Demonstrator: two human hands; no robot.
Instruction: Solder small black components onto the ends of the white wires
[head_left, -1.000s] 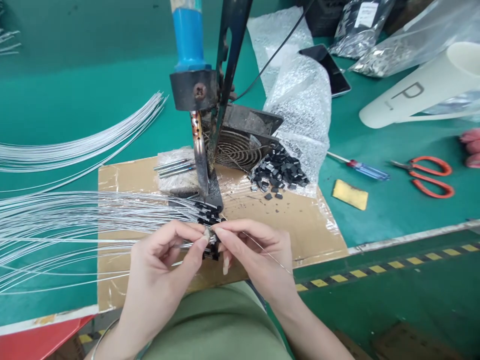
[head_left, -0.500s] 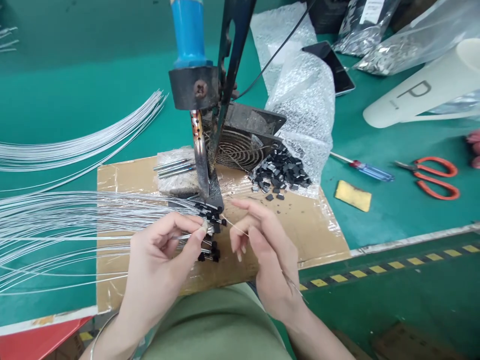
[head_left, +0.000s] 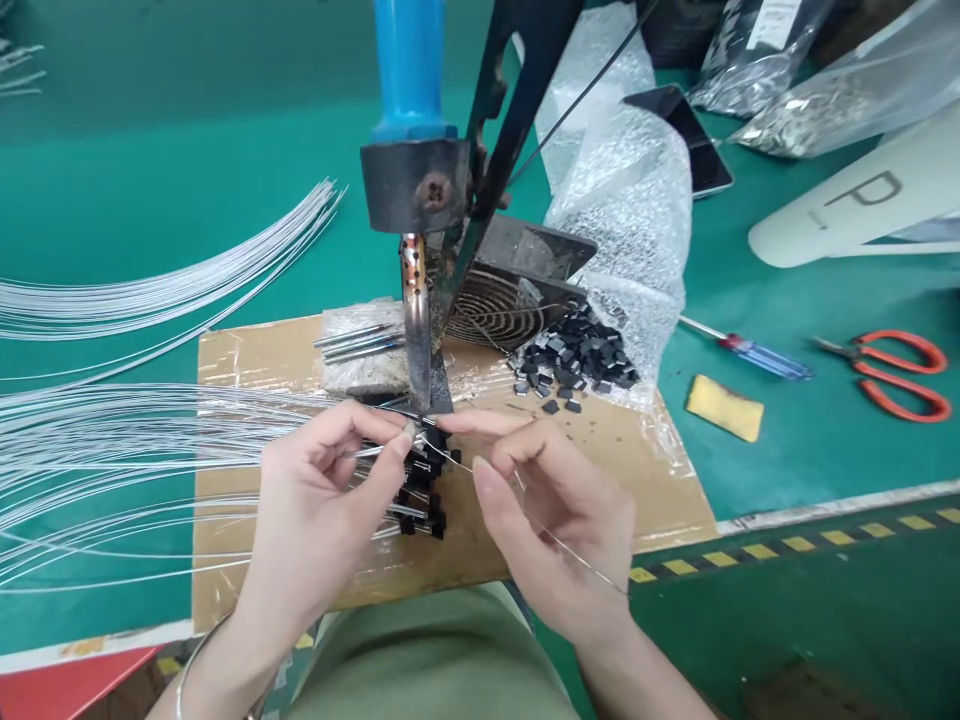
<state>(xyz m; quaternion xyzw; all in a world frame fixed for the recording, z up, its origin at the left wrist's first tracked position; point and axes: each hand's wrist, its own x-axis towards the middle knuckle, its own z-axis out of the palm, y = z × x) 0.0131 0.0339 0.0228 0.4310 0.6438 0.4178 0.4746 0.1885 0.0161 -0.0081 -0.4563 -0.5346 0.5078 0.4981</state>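
Observation:
My left hand [head_left: 322,500] is closed in a pinch on the end of a thin white wire, just below the tip of a mounted soldering iron [head_left: 417,330]. My right hand [head_left: 562,510] holds a thin strand of solder wire [head_left: 577,558], which trails across the palm. Its index finger reaches out to the left fingertips, and the strand's free end lies near the iron tip. What exactly sits between the meeting fingertips is too small to make out. Beneath the hands, white wires [head_left: 150,425] end in black connectors [head_left: 431,520].
A heap of loose black connectors [head_left: 577,350] lies beside a dusty fan [head_left: 495,310] and bubble wrap [head_left: 622,230]. Cardboard [head_left: 630,470] covers the bench front. To the right are a yellow sponge [head_left: 725,407], a screwdriver [head_left: 765,357] and red-handled scissors [head_left: 900,370].
My right hand has turned, and its index finger has come left to the left fingertips, with the solder strand nearer the iron tip. The whole view has shifted slightly.

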